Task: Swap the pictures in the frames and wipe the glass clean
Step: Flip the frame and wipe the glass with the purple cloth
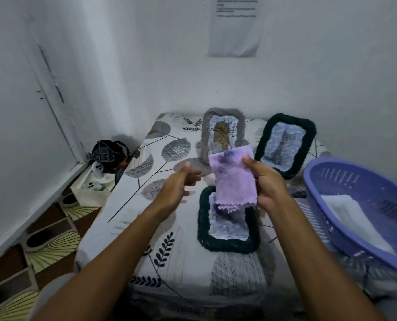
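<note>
Nearest to us, our two forearms reach out over a bed covered by a leaf-print sheet (169, 269). Our right hand (268, 181) grips a folded lilac cloth (233, 179), thumb on its front face and fingers curled behind, holding it upright in the air so that its zigzag lower edge hangs over the frame below. Our left hand (181, 184) is beside the cloth but apart from it, palm turned toward it, fingers loosely bent and holding nothing. Directly under the cloth a dark green frame (227, 242) lies flat on the sheet, its glass showing a blurred bluish picture that we cannot make out. To the right a purple plastic basket (345, 195) sits on the bed's edge with something white inside, perhaps a folded sheet or cloth. Farther back a second dark green frame (285, 144) leans tilted, with what seems to be a grey cat in its picture, and just left of it a grey frame (223, 135) stands upright near the wall. On the floor to the left lies a dark bag (109, 154) in the corner, and a paper notice (235, 26) hangs on the far wall.
</note>
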Tool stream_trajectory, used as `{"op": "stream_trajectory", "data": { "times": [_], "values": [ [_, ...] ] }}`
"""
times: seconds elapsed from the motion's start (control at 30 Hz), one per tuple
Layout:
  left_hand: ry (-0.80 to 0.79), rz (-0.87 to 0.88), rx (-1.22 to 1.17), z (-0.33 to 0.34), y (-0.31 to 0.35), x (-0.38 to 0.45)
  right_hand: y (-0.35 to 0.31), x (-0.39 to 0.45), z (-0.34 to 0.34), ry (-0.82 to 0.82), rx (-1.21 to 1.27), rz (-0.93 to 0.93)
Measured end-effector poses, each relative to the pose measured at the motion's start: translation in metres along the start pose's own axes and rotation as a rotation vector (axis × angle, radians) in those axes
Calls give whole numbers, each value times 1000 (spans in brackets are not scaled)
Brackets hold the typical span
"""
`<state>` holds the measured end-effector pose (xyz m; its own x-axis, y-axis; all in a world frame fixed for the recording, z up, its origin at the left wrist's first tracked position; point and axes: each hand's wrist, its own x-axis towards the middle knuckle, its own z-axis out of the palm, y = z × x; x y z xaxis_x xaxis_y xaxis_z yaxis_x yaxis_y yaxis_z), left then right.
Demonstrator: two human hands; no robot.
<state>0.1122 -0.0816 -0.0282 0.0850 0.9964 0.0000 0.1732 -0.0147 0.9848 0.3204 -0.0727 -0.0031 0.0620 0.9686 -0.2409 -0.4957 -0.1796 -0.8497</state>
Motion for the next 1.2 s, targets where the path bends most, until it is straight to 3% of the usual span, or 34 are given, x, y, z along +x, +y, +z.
{"op": "stream_trajectory", "data": {
  "times": [0.13,0.27,0.33,0.43,0.6,0.77,1.07,1.2],
  "values": [
    [-79,79,148,29,-3,-6,-19,-2,-31,282,-306,-350],
    [-168,224,277,36,-14,-16,2,2,-28,205,-587,-552],
    [-217,277,472,33,-23,-18,19,9,-27,146,-680,-533],
    [-345,184,827,25,-37,-19,41,19,-26,43,-790,-501],
    [-428,195,1026,16,-51,-25,59,23,-19,-98,-1051,-484],
    [-437,246,1052,12,-56,-24,58,19,-12,-264,-1450,-460],
    [-440,263,1019,7,-60,-18,54,20,-21,-519,-1636,-408],
    [-436,259,1020,7,-60,-17,48,23,-26,-568,-1961,-462]
  ]
}}
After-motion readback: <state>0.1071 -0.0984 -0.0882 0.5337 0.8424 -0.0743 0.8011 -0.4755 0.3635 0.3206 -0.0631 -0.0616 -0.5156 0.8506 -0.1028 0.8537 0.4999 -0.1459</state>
